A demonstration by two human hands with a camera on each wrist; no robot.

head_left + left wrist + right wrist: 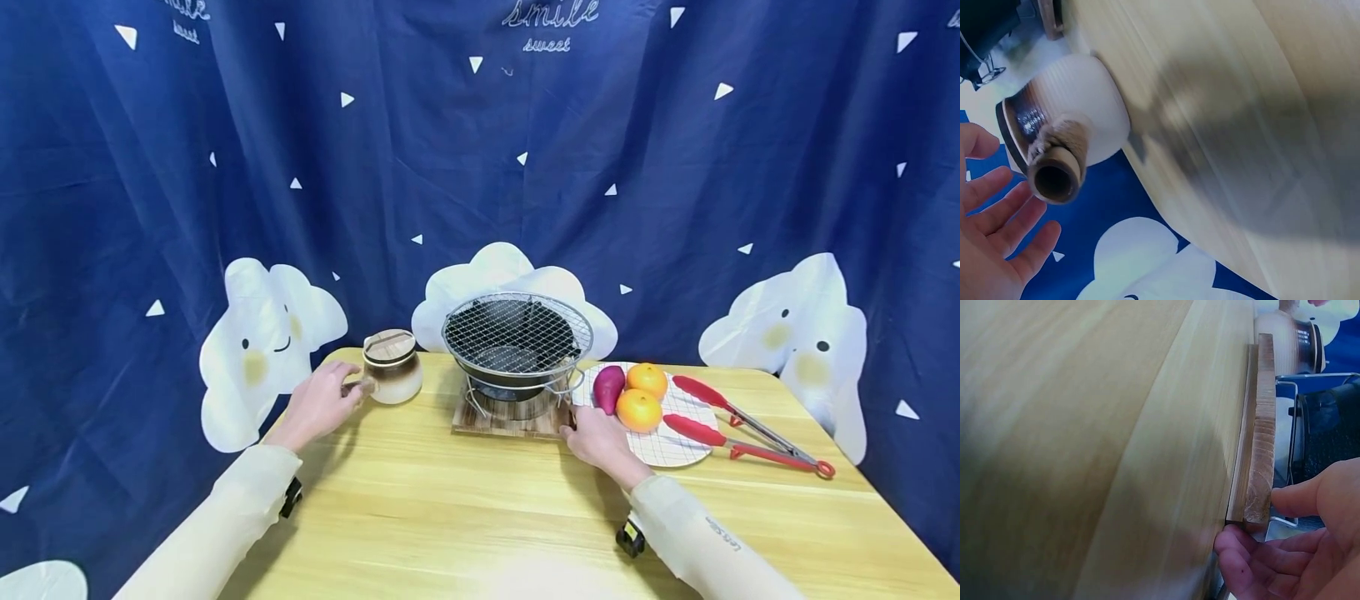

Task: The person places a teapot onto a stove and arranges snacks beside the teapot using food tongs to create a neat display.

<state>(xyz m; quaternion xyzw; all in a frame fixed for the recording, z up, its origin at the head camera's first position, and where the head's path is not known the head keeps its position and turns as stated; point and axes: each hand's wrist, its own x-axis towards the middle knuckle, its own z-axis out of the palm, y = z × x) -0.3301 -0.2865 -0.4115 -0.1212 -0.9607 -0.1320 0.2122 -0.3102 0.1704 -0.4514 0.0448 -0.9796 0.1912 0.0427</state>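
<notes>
My left hand (321,406) is beside a small white-and-brown pot (397,385) with a wooden lid. In the left wrist view its fingers (1013,219) are spread and loosely bent next to the pot's round, hollow-ended side handle (1059,178), wrapped with cord. My right hand (600,442) is at the right end of a wooden board (495,426) under a black tabletop grill (491,377). In the right wrist view the thumb (1297,497) lies on the board's upper face and the curled fingers are at its end and lower edge, pinching the corner.
A round wire rack (517,333) tops the grill. Right of my right hand, a white gridded plate (678,446) holds a purple sweet potato (608,388) and two oranges (640,410). Red-tipped tongs (772,454) lie partly across it. A blue curtain (480,167) hangs behind the table.
</notes>
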